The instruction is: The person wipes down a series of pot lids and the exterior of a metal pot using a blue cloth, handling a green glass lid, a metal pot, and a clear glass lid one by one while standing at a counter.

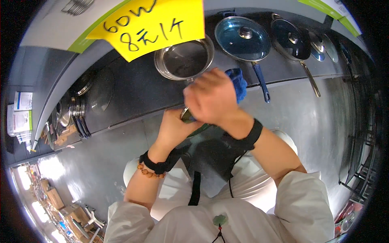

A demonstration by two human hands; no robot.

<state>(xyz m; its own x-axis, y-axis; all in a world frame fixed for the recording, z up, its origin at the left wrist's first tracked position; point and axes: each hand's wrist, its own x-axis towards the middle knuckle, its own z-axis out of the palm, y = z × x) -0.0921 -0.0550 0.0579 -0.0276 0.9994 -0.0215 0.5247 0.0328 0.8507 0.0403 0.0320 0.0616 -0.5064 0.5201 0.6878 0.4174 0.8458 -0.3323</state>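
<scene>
My left hand (179,124) grips a small greenish container (187,116) with a shiny rim, mostly covered by my hands. Over its top lies my right hand (211,97), blurred, with its fingers curled; whether it grips the container cannot be told. A blue cloth (237,83) shows just behind my right hand, on the shelf edge. Beyond my hands stands an open steel pan (185,59) on the dark shelf (130,91). To its right is a frying pan with a glass lid (241,39) and a blue handle that sticks out over the edge.
Another lidded pan (291,38) stands farther right, its steel handle (310,79) overhanging the shelf. Pots with dark handles (81,126) are at the left. A yellow handwritten sign (158,27) hangs over the shelf. Cardboard boxes (76,215) lie at the lower left.
</scene>
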